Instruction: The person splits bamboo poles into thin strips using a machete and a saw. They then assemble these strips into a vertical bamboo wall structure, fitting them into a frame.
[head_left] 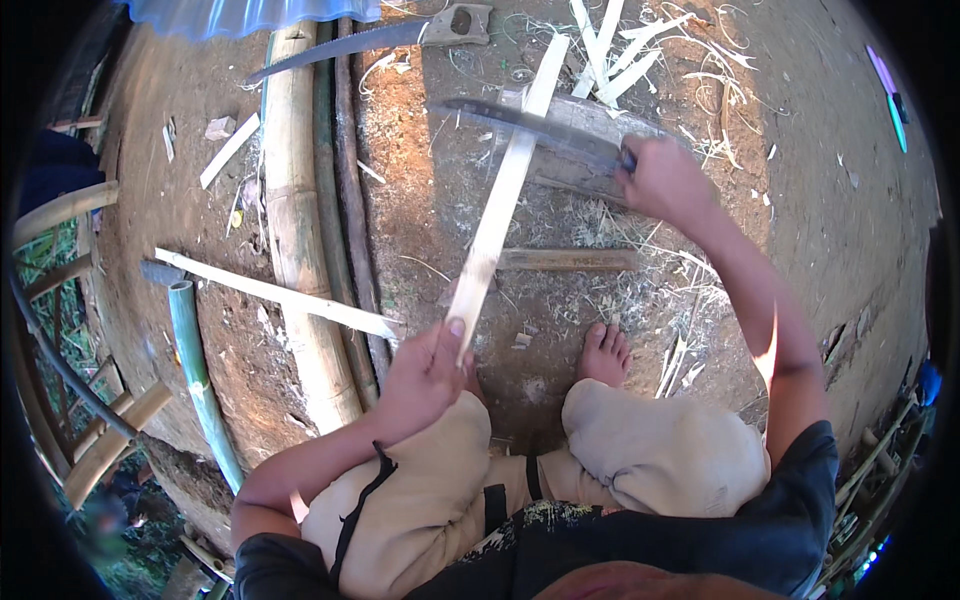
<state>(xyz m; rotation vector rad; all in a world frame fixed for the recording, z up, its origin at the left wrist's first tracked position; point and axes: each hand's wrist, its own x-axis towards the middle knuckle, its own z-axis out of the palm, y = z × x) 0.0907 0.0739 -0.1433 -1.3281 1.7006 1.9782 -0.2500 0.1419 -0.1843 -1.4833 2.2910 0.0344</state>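
My left hand [422, 378] is closed round the near end of a long pale bamboo strip [503, 205], thumb on top. The strip slants up and away from me, its far part over a worn wooden block [580, 165]. In my right hand [668, 182] is the handle of a long dark machete [560, 132], slightly blurred. Its blade lies across the strip near the block, pointing left; whether it touches the strip I cannot tell. Several split pale strips [600, 60] lie just beyond the block.
A thick bamboo pole [295, 215] runs along my left, with a handsaw [400, 45] across its far end. Another pale strip [285, 296] rests over the pole. A green bamboo-handled tool [197, 370] lies further left. Shavings [725, 90] litter the dirt, and a short wooden piece [568, 260] lies before my feet.
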